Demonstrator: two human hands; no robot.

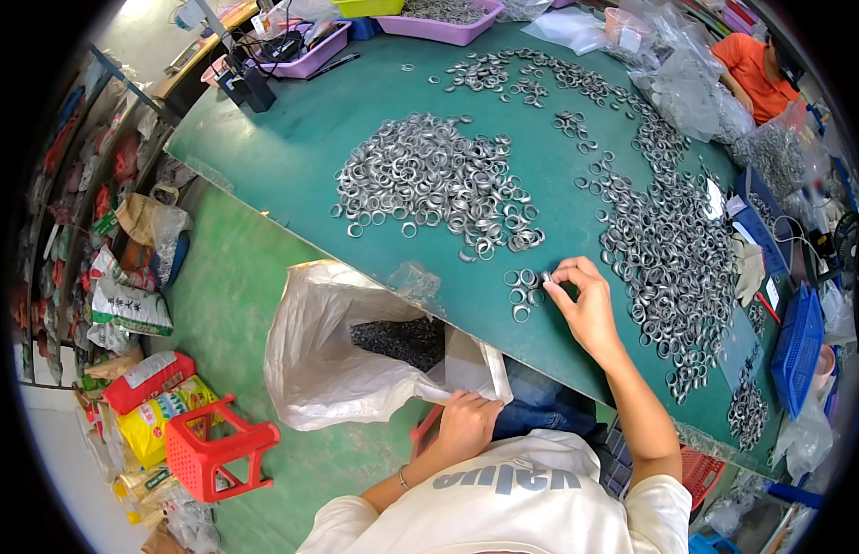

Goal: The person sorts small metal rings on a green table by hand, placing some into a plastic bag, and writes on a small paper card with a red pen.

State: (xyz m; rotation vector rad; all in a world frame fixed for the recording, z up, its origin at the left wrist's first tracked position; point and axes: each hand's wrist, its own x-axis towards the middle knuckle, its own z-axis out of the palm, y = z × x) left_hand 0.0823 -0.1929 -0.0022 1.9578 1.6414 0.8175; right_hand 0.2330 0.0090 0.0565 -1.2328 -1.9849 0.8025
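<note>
My right hand (584,300) is over the green table, thumb and forefinger pinched on a small metal ring (546,276). Just left of those fingertips lies a little group of several silver rings (522,294). Down at the table's near edge, my left hand (469,423) grips the rim of a large white woven sack (323,369). The sack's mouth gapes upward, and a dark mass of small pieces (402,343) shows inside. A big heap of rings (429,180) lies beyond the small group. Another broad spread of rings (669,258) covers the table to the right.
A green table (291,175) carries purple trays (443,26) along its far side. Clear plastic bags (683,88) crowd the far right, near a person in orange (757,74). A blue basket (798,351) stands at right. On the floor at left is a red stool (217,448).
</note>
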